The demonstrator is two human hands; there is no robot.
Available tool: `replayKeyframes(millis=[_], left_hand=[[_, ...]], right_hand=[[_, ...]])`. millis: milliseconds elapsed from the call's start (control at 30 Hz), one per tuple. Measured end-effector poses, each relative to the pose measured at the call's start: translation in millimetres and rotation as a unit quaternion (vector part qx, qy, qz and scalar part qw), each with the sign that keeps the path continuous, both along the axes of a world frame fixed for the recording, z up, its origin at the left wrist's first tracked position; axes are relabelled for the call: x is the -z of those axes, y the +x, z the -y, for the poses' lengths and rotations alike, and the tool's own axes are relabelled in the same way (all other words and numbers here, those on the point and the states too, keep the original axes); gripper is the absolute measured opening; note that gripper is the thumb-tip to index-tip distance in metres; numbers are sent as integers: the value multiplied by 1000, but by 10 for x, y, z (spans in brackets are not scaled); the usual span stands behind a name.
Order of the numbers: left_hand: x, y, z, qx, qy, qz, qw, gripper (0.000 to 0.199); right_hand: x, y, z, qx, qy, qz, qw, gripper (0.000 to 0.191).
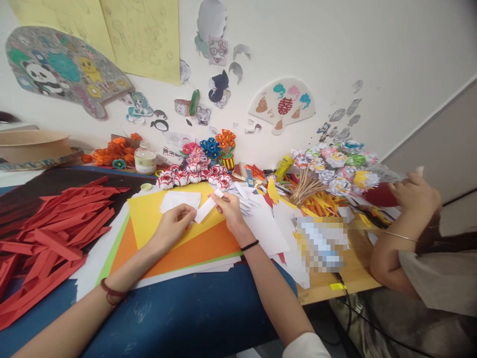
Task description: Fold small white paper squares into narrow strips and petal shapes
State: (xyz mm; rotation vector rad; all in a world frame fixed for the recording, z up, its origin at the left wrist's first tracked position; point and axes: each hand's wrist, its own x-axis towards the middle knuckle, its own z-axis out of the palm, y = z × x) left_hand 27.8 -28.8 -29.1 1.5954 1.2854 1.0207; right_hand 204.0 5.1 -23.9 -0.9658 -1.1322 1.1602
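Observation:
A narrow white paper strip (207, 208) is stretched between my two hands above the yellow sheet (149, 219). The fingers of my left hand (175, 223) pinch its lower left end. At the upper right end, my right hand (230, 209) grips the strip between thumb and fingers. Beneath the yellow sheet lie an orange sheet (194, 248), a green one and several white ones. Small white papers (171, 200) rest on the yellow sheet behind my left hand. White folded pieces (246, 196) lie just beyond my right hand.
Red folded strips (59, 223) cover the left side. Red-and-white paper flowers (194, 175), a glass jar (145, 159) and a bunch of paper flowers on sticks (331, 169) stand along the wall. A person's raised hand (417, 196) is at the right, near scissors.

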Motion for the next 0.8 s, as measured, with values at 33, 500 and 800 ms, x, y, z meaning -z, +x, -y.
replayKeyframes(millis=[33,500,800], left_hand=[[6,0,1,4,2,-5,1000,32],[6,3,-11,-12,-1,5,1000,32],[-58,33,26,7,-2,-26,1000,27]], right_hand=[[5,-1,0,-2,1,2,1000,30],[50,0,-34,12,-13,10,1000,33],[46,-6,-26,7,-1,4,1000,32]])
